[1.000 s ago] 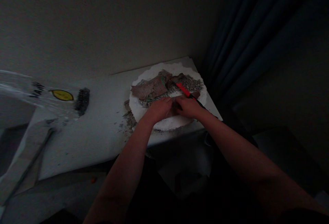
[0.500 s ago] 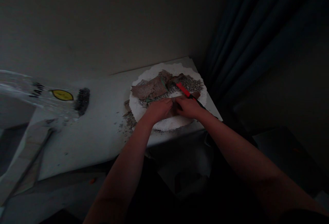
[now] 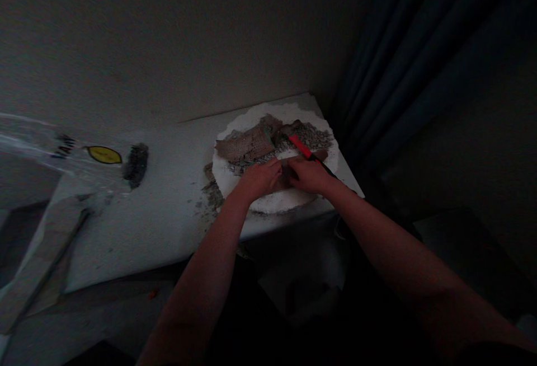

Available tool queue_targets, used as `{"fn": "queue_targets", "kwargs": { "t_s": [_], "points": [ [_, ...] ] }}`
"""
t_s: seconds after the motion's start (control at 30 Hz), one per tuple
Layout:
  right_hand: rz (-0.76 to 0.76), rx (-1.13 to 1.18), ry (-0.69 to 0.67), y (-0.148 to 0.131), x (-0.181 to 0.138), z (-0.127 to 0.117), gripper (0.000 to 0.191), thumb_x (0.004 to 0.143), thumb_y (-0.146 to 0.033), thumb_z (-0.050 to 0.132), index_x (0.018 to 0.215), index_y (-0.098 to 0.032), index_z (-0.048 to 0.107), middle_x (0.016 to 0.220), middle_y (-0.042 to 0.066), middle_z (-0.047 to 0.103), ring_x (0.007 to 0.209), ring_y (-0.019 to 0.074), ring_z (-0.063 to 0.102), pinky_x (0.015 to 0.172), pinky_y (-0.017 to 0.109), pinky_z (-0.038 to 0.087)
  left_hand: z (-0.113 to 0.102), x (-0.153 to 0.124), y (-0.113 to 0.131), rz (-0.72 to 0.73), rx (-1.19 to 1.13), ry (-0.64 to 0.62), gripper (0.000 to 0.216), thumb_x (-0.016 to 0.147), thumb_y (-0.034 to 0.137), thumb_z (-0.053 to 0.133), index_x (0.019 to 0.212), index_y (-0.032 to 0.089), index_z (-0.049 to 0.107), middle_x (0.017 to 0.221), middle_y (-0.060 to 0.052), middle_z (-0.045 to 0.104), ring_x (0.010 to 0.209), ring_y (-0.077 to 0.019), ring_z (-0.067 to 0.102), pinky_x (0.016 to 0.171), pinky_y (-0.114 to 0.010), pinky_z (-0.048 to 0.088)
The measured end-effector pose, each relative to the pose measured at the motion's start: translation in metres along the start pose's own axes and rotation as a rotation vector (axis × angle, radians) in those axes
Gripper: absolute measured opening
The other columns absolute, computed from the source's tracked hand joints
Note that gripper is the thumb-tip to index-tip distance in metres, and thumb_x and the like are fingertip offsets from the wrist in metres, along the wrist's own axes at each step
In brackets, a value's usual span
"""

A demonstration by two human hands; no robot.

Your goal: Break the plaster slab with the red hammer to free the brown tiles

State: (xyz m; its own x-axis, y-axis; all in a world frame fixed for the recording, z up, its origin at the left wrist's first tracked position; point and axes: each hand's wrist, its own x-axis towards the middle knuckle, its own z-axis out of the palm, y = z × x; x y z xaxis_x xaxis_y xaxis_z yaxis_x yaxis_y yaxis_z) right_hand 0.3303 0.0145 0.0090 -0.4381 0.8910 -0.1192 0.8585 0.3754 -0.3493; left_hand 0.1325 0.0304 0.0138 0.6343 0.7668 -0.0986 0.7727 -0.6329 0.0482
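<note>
A round white foam slab [image 3: 277,201] lies at the right end of a white table [image 3: 168,215]. On it are brown flat fragments [image 3: 245,145], grey gravel [image 3: 312,135] and a red-handled tool [image 3: 302,148]. My left hand [image 3: 258,178] and my right hand [image 3: 308,174] rest side by side on the slab's near half, fingers curled down. Between them they pinch a small brownish piece [image 3: 286,174] that I cannot make out well. The red tool's dark end passes just behind my right hand.
Grey crumbs [image 3: 210,195] are scattered left of the slab. A clear plastic bag [image 3: 50,153] with a yellow label [image 3: 104,155] and a dark brush-like object [image 3: 135,164] lie at the table's left. A pale strip [image 3: 37,265] slants at the lower left. Dark curtains [image 3: 419,64] hang at the right.
Both hands stay together on the slab, with only slight finger shifts. The view has drifted a little.
</note>
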Motion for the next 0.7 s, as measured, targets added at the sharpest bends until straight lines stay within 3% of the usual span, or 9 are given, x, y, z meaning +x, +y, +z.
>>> {"fn": "queue_targets", "kwargs": {
  "t_s": [0.27,0.37,0.43,0.5,0.6,0.7],
  "points": [
    [0.001,-0.011,-0.002,-0.001,-0.001,-0.001,0.034,0.093,-0.030,0.056,0.124,-0.017,0.061,0.122,0.015,0.071,0.106,0.0274,0.067,0.081,0.033,0.047,0.012,-0.008,0.000,-0.006,-0.062,0.084,0.025,0.105,0.027,0.039,0.114,0.018,0.060,0.124,-0.010,0.066,0.100,-0.0213,0.068,0.077,-0.031,0.051],
    [0.014,-0.018,0.002,-0.003,-0.001,-0.002,0.033,0.093,-0.030,0.057,0.123,-0.017,0.062,0.122,0.015,0.071,0.104,0.0273,0.067,0.080,0.033,0.047,0.010,-0.004,-0.001,-0.059,-0.203,0.263,0.020,0.103,0.027,0.042,0.107,0.018,0.060,0.117,-0.010,0.066,0.102,-0.0210,0.066,0.082,-0.031,0.052],
    [0.008,-0.018,0.013,-0.003,-0.001,-0.001,0.035,0.093,-0.030,0.057,0.125,-0.018,0.062,0.121,0.014,0.071,0.102,0.0268,0.067,0.080,0.033,0.047,0.001,-0.003,-0.006,-0.133,-0.336,0.448,0.020,0.103,0.030,0.042,0.104,0.019,0.059,0.112,-0.010,0.066,0.100,-0.0200,0.066,0.087,-0.033,0.053],
    [-0.005,-0.012,0.021,-0.003,0.000,0.000,0.035,0.093,-0.029,0.057,0.126,-0.018,0.062,0.118,0.013,0.072,0.100,0.0258,0.067,0.079,0.033,0.046,-0.010,-0.008,-0.018,-0.191,-0.444,0.539,0.023,0.102,0.036,0.045,0.098,0.019,0.059,0.106,-0.008,0.067,0.095,-0.0190,0.066,0.087,-0.033,0.054],
    [-0.019,-0.012,0.024,-0.002,-0.001,0.002,0.033,0.094,-0.030,0.056,0.124,-0.018,0.063,0.115,0.013,0.072,0.097,0.0244,0.067,0.077,0.032,0.045,-0.023,-0.031,-0.046,-0.255,-0.581,0.379,0.030,0.094,0.046,0.056,0.084,0.019,0.062,0.087,-0.005,0.068,0.084,-0.0183,0.066,0.079,-0.032,0.056],
    [-0.011,-0.033,0.034,-0.002,-0.001,0.004,0.030,0.094,-0.031,0.054,0.120,-0.017,0.063,0.114,0.013,0.072,0.096,0.0245,0.067,0.075,0.032,0.044,-0.026,-0.066,-0.079,-0.281,-0.775,-0.075,0.032,0.086,0.050,0.062,0.081,0.019,0.067,0.079,-0.004,0.069,0.073,-0.0166,0.065,0.065,-0.028,0.055]
  ]
}}
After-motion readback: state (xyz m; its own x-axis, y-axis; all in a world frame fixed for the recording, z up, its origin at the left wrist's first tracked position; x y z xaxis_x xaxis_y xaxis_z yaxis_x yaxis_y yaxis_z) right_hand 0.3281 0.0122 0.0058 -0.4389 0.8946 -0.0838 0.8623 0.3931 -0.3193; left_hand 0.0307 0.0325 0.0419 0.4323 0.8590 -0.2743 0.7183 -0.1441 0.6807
